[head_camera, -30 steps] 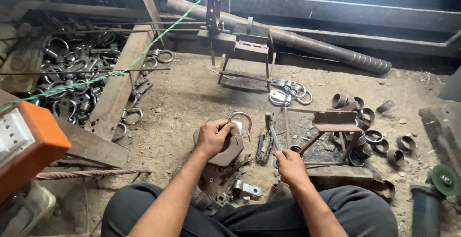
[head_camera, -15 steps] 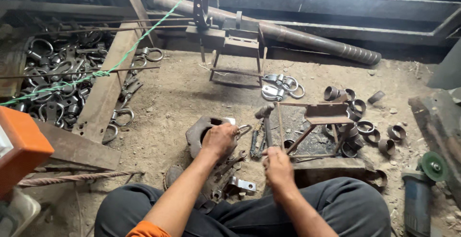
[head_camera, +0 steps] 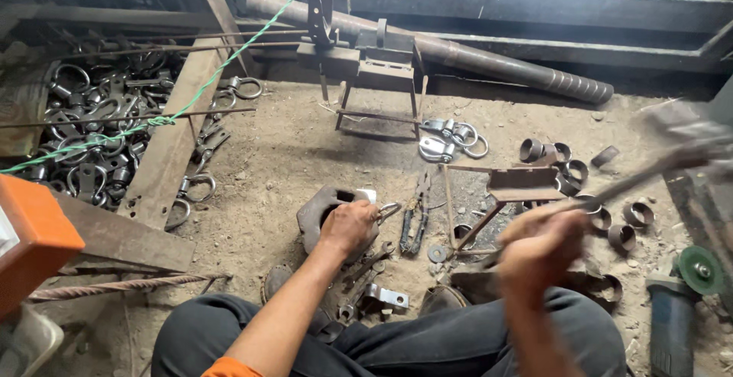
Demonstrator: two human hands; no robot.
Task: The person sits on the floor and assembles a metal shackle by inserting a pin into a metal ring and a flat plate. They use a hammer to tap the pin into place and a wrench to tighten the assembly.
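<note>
the left hand (head_camera: pixel 347 226) presses down on a rusty metal block (head_camera: pixel 324 213) at the centre of the frame, on the dirt floor (head_camera: pixel 267 156), its grip closed over a small bright metal piece (head_camera: pixel 382 207) set on the block. the right hand (head_camera: pixel 538 247), lower right of centre, is fisted around a long tool handle (head_camera: pixel 649 171) that streaks off blurred toward the right edge; its head i cannot make out. for a clean blow, i'd keep the piece flat on the block, fingers clear of the striking spot. pliers (head_camera: pixel 414 220) lie just right of the block, steel rings (head_camera: pixel 622 228) farther right.
</note>
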